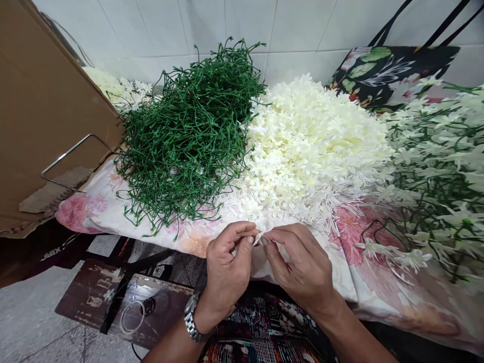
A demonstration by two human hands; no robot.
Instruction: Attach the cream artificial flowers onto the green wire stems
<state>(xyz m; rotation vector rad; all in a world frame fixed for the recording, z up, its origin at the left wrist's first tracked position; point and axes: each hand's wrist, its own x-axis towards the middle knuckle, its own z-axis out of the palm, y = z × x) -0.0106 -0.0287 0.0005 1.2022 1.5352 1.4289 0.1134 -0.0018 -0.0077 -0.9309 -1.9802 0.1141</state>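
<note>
My left hand (230, 267) and my right hand (300, 259) meet at the table's near edge, fingertips almost touching. Pinched between the left thumb and fingers is a small white artificial flower piece (258, 238), mostly covered by the fingertips. My right thumb and index finger close on the same white bit; its exact shape is too small to make out. Just beyond the hands lie a heap of cream-white artificial flower heads (310, 136) and thin white stamen strands (333, 199). To their left rises a pile of green plastic stems (189, 131).
Assembled white flowers on green stems (446, 151) cover the right side. A cardboard box (49, 116) with a metal wire handle stands at left. Behind is a black floral bag (397, 75) against the tiled wall. A brown wooden board (159, 307) holding a clear ring sits low left.
</note>
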